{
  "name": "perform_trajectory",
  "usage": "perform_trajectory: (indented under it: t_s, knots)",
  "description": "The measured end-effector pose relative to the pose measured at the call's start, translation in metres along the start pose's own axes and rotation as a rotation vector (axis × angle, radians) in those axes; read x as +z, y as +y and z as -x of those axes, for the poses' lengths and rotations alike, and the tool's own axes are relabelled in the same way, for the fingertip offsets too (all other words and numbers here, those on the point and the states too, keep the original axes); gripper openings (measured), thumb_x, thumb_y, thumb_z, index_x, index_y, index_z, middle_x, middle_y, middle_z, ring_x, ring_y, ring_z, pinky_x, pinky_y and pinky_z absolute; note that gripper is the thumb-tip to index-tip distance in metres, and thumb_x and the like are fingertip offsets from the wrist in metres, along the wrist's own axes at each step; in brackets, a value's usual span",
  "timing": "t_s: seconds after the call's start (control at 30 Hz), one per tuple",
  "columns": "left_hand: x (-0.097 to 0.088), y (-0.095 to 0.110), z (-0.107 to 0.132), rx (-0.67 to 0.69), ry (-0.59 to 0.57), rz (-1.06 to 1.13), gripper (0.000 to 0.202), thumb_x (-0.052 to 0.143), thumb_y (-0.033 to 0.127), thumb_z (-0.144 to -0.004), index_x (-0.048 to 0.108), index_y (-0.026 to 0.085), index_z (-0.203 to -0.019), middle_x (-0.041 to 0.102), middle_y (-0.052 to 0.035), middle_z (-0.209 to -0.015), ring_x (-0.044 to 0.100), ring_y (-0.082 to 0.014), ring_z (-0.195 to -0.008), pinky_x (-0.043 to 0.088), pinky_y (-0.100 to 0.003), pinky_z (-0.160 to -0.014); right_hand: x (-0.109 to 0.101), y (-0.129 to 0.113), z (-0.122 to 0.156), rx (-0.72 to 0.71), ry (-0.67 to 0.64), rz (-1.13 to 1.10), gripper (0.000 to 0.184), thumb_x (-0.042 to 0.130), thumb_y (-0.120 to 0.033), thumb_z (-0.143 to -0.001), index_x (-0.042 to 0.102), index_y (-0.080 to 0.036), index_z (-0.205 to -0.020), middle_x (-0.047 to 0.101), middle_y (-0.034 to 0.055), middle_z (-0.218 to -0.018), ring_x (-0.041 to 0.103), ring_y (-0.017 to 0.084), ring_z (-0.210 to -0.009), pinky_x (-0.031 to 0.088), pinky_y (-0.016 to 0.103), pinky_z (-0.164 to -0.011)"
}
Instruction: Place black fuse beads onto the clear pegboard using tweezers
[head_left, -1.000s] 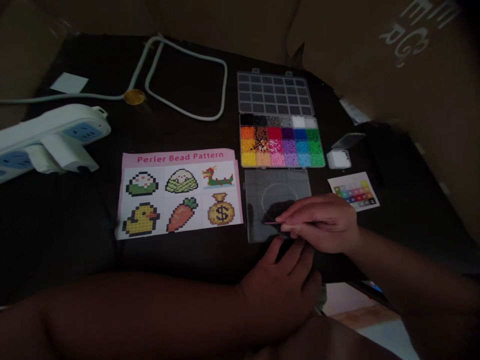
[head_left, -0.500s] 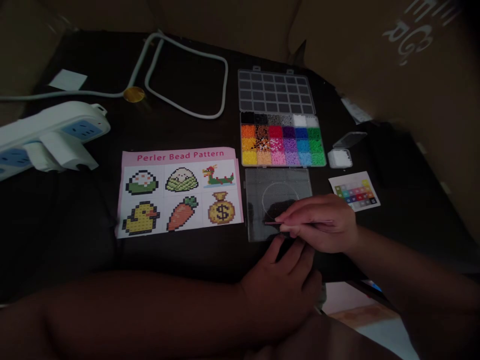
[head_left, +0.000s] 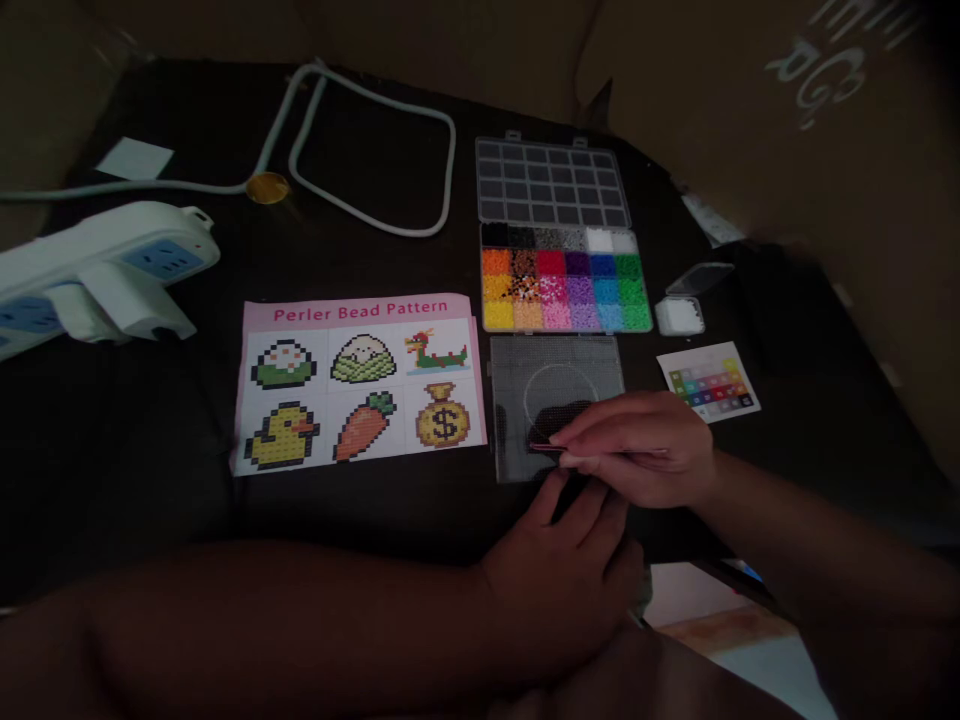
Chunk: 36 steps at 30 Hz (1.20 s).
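My right hand (head_left: 649, 445) pinches a pair of slim pink tweezers (head_left: 546, 447), whose tips point left over the lower part of the clear pegboard (head_left: 517, 385). Whether a bead sits between the tips is too small to see. My left hand (head_left: 574, 560) rests below it, fingers spread, fingertips at the board's near edge. Just beyond the pegboard lies the open bead box (head_left: 566, 280), its compartments filled with beads sorted by colour. Left of the board is the Perler bead pattern sheet (head_left: 360, 385), with a duck, a carrot, a money bag and other pictures.
On the right are a small open box of white beads (head_left: 679, 317) and a colour chart card (head_left: 709, 382). A white power strip (head_left: 112, 265) with plugs lies at the left. A pale cable (head_left: 375, 100) loops at the back near a gold disc (head_left: 268, 188).
Hardly anything differs. Both hands and the tweezers keep nearly the same place over the pegboard, and the view has shifted very slightly.
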<state>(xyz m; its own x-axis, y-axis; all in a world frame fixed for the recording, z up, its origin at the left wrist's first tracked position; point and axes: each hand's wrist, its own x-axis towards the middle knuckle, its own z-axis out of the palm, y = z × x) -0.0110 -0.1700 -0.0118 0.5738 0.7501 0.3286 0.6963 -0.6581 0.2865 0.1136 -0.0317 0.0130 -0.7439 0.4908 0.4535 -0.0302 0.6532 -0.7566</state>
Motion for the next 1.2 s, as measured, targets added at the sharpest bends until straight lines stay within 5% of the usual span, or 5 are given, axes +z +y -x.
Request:
perform_trajectory:
  t_s: [0.9, 1.03, 1.2]
  knots:
    - [0.0, -0.001, 0.001, 0.007, -0.021, -0.001, 0.03, 0.044, 0.034, -0.099, 0.064, 0.018, -0.115, 0.058, -0.0164, -0.133, 0.048, -0.0346, -0.13, 0.029, -0.056, -0.106, -0.003, -0.002, -0.004, 0.045, 0.04, -0.018, 0.013, 0.073, -0.008, -0.079, 0.075, -0.02, -0.083, 0.077, 0.0043, -0.081, 0.074, 0.013, -0.07, 0.061, 0.017, -0.062]
    - [0.0, -0.001, 0.001, -0.009, -0.021, -0.021, 0.029, 0.044, 0.033, -0.099, 0.062, 0.019, -0.117, 0.055, -0.0175, -0.138, 0.049, -0.0323, -0.129, 0.029, -0.054, -0.105, -0.011, -0.002, -0.004, 0.076, 0.153, -0.002, 0.016, 0.076, -0.008, -0.075, 0.076, -0.021, -0.084, 0.078, 0.0043, -0.082, 0.075, 0.015, -0.069, 0.062, 0.021, -0.059]
    - [0.0, -0.002, 0.002, 0.016, -0.007, -0.074, 0.028, 0.046, 0.035, -0.098, 0.062, 0.021, -0.117, 0.055, -0.0167, -0.139, 0.049, -0.0318, -0.131, 0.026, -0.053, -0.107, -0.029, 0.005, -0.006, 0.24, 0.494, -0.023, 0.018, 0.078, -0.009, -0.073, 0.076, -0.024, -0.083, 0.077, 0.0022, -0.085, 0.07, 0.014, -0.059, 0.059, 0.024, -0.049]
